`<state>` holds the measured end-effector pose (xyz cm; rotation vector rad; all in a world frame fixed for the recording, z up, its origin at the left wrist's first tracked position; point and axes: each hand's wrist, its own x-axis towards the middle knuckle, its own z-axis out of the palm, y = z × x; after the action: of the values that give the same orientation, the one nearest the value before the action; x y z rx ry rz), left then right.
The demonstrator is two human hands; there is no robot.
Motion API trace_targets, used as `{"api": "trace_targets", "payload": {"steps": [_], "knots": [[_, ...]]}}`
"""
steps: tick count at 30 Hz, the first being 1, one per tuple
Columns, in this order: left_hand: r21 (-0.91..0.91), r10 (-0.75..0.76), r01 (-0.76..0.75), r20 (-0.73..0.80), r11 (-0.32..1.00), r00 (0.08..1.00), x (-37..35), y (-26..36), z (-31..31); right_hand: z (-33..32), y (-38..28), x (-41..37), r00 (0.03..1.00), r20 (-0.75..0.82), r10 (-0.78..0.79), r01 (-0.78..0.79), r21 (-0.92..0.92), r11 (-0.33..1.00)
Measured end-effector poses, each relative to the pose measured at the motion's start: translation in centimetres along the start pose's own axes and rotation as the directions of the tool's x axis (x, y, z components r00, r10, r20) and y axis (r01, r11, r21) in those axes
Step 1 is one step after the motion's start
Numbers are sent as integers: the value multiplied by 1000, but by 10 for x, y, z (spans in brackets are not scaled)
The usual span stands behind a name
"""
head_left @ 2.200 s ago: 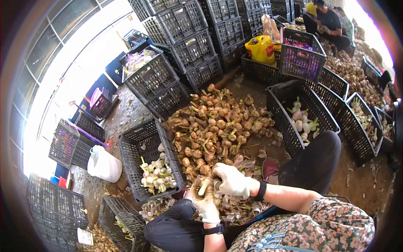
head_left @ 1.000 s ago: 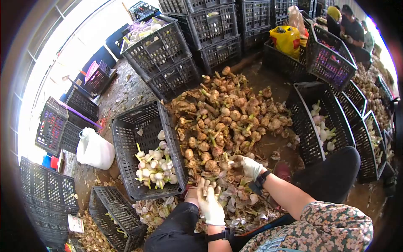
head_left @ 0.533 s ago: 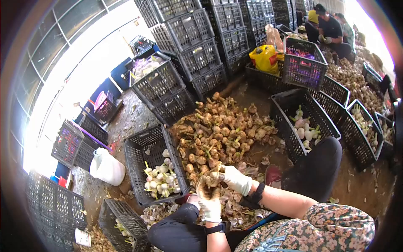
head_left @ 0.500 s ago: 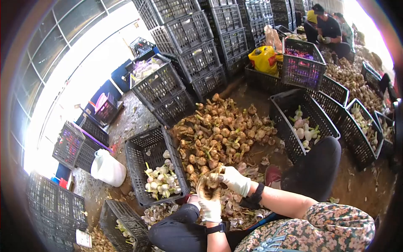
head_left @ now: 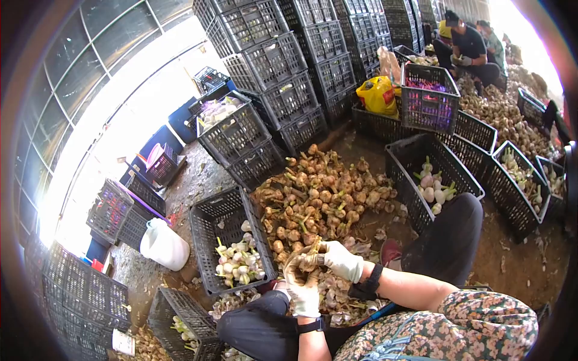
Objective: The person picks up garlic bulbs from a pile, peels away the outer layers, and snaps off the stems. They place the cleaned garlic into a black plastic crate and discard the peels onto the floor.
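My left hand (head_left: 304,293), in a white glove with brown, soiled fingers, is curled around a dirt-covered garlic bulb (head_left: 305,262) above my lap. My right hand (head_left: 343,260), also gloved, is closed right beside the bulb. A small greyish piece shows at its fingertips, too small to name. Just beyond both hands spreads a heap of unpeeled garlic (head_left: 325,195) with brown skins and stems. To the left, a black crate (head_left: 201,240) holds cleaned white garlic (head_left: 241,262) with green stems. Another black crate (head_left: 402,174) with cleaned bulbs (head_left: 432,188) stands at the right.
Peeled skins (head_left: 340,292) litter the floor around my legs. Tall stacks of black crates (head_left: 274,63) rise behind the heap. A white plastic jug (head_left: 165,245) stands at left, a yellow bag (head_left: 378,95) farther back. Co-workers (head_left: 469,45) sit by another garlic pile at far right.
The camera view has turned slightly, so the left-hand crates and jug sit farther right. My right hand has shifted a little to the right; both hands stay at the bulb.
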<state>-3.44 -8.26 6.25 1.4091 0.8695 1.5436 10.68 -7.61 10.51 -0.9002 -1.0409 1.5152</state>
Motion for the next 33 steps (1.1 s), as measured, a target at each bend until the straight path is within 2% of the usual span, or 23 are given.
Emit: {"api": "trace_targets", "payload": {"steps": [1, 2, 4, 7, 9, 10, 11, 12, 13, 15, 16, 18, 20, 21, 22, 23, 24, 25, 26, 27, 29, 31, 33], "knots": [[-97, -29, 29, 0, 995, 1000, 0, 4, 2, -2, 0, 0, 1000, 2, -1, 1, 0, 1000], [-97, -27, 27, -2, 995, 1000, -1, -1, -1, -4, 1, 0, 999, 39, -27, 28, -38, 999], [-320, -160, 141, -34, 937, 987, -1, -10, -7, -8, 4, 0, 995, 82, -49, 56, -74, 996], [-342, -222, 178, -94, 923, 971, 0, -10, -4, -14, 10, 0, 995, 87, -41, 45, -40, 998], [-393, -257, 210, -69, 895, 964, -1, -14, -5, -16, 10, 0, 994, 100, -33, 35, -17, 999], [-283, -167, 148, -46, 948, 985, -1, -19, -4, -15, 8, -1, 998, 45, 46, -49, 69, 996], [-171, -79, 76, -13, 982, 997, -1, -22, -4, -13, 9, 0, 998, 45, 47, -50, 69, 996], [285, 131, -142, 56, 948, 990, 1, -17, -5, -8, 11, 2, 999, -3, 37, -37, 122, 992], [285, 129, -140, 55, 948, 990, 0, -18, -5, -5, 13, 2, 998, -51, 32, -22, 175, 984], [-14, -58, 59, 11, 998, 998, -3, -23, -7, -13, 24, 7, 997, -18, 70, -68, 98, 993], [-211, -203, 196, -13, 958, 979, -3, -25, -10, -14, 21, 5, 999, -17, 37, -36, 27, 999], [-212, -202, 194, -17, 958, 979, -1, -27, -11, -14, 22, 6, 1000, -10, 4, -5, -44, 999], [-212, -204, 195, -20, 958, 979, 0, -27, -9, -14, 29, 8, 1000, 9, -9, 7, 231, 973], [-143, -154, 153, 2, 978, 988, -1, -25, -7, -14, 25, 6, 1000, 13, -6, 2, 234, 972], [-71, -105, 107, 28, 992, 994, 0, -17, -3, -14, 18, 5, 1000, -1, -16, 16, 34, 999], [-112, -122, 125, 30, 986, 992, 0, -8, 2, -12, 16, 5, 999, -3, -32, 31, -163, 986], [-76, -109, 112, 44, 991, 993, -1, -27, -2, -18, 28, 9, 994, 26, -110, 113, -169, 979], [-28, -95, 96, 41, 995, 995, -3, -45, -12, -8, 2, -4, 992, 70, -101, 113, -182, 977], [85, -76, 74, 20, 994, 997, -3, -31, -10, -2, -4, -7, 995, 32, -89, 92, -116, 989], [198, -58, 58, -5, 979, 998, 0, -18, -4, -7, 10, -3, 1000, 14, -22, 19, 151, 988], [318, 95, -107, 53, 942, 994, 2, -40, -13, -10, 19, 1, 999, -38, -14, 17, 76, 997], [239, 158, -174, 85, 955, 984, 3, -19, -6, -12, 21, 5, 998, -44, 47, -41, 141, 989], [135, 40, -50, 76, 990, 996, 3, -27, -5, -3, 16, 7, 997, -63, 48, -35, 192, 981]]}}
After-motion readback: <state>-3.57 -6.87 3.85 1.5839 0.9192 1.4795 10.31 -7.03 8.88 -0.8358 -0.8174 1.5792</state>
